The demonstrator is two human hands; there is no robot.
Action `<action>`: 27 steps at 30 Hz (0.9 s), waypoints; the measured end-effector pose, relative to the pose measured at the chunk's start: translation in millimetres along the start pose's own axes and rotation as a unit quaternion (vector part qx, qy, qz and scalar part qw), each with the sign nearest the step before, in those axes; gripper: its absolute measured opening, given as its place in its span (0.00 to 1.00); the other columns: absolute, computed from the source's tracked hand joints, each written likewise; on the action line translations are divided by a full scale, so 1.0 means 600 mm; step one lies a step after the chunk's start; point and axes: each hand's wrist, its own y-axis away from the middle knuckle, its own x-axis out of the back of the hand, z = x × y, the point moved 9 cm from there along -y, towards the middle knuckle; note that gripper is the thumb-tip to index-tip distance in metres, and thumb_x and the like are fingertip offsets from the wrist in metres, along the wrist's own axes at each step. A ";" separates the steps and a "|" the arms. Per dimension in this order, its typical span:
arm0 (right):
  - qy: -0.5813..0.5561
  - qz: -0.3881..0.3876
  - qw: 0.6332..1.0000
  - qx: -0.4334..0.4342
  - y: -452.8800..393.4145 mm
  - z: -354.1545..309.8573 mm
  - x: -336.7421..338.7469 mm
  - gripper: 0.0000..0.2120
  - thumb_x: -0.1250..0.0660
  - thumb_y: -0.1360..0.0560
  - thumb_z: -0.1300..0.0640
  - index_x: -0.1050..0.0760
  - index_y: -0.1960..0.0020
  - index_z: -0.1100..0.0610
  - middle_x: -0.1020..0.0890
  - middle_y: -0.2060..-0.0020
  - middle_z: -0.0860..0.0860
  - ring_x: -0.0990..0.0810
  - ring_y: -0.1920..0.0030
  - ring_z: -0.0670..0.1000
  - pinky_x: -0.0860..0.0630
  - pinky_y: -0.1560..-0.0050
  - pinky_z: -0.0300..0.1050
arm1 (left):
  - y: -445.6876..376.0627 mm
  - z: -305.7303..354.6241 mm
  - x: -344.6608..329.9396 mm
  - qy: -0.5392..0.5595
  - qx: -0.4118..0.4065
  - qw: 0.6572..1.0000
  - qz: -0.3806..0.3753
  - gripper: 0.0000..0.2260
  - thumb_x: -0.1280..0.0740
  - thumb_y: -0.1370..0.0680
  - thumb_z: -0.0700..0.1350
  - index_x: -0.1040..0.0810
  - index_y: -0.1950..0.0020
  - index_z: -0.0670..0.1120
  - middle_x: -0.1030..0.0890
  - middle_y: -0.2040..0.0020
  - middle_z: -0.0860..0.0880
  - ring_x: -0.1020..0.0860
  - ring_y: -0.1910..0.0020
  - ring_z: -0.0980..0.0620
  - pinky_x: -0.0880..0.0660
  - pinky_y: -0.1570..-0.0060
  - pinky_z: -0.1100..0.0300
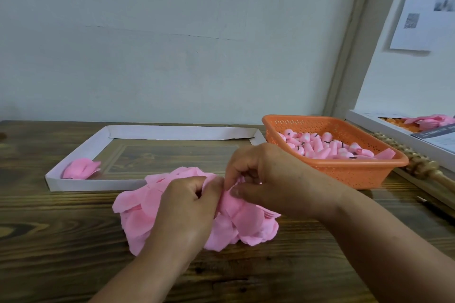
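**Both hands pinch a petal atop the pink heap**

The left hand [189, 202] and the right hand [266, 174] meet over a pile of pink petals [138, 206] on the table [61, 241]. Both sets of fingers are curled, thumb against forefinger, and they pinch one petal [230, 186] between them at the top of the heap. That piece is mostly hidden by the fingertips, so I cannot tell which way it points.

The pile lies directly under the fingers and spreads out on either side of them. Its long axis runs across the table from left to right, and the heap is wider than it is deep.

Beyond the fingers and to their left is a shallow white cardboard tray [98, 182], with one finished pink flower [81, 168] in its near left corner. Just past the right hand's knuckles is an orange basket [344, 167] holding pink buds [320, 147] with dark stubs. Farther right of the fingers, a wooden beaded stick [418, 167] lies slanted along the table.
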 end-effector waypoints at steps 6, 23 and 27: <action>-0.026 0.023 0.999 -0.014 -0.002 0.008 0.003 0.05 0.30 0.29 0.65 0.19 0.59 0.56 0.26 0.66 0.42 0.28 0.66 0.37 0.33 0.64 0.30 | 0.002 -0.001 -0.011 0.056 0.026 0.997 -0.043 0.19 0.41 0.21 0.51 0.18 0.63 0.44 0.17 0.63 0.43 0.20 0.64 0.50 0.24 0.62 0.58; -0.033 0.074 0.996 -0.046 -0.005 0.032 0.012 0.06 0.31 0.30 0.67 0.20 0.62 0.58 0.27 0.76 0.37 0.27 0.70 0.34 0.33 0.69 0.28 | 0.016 0.021 0.005 0.063 -0.061 0.996 0.026 0.07 0.32 0.28 0.43 0.17 0.63 0.54 0.17 0.66 0.55 0.20 0.65 0.58 0.24 0.68 0.68; -0.021 0.057 0.998 -0.028 -0.006 0.021 0.004 0.05 0.30 0.30 0.66 0.19 0.61 0.57 0.26 0.71 0.42 0.27 0.68 0.35 0.32 0.66 0.29 | 0.010 0.025 0.015 0.041 -0.064 0.996 0.056 0.10 0.32 0.25 0.42 0.18 0.64 0.53 0.18 0.68 0.56 0.22 0.68 0.58 0.27 0.72 0.70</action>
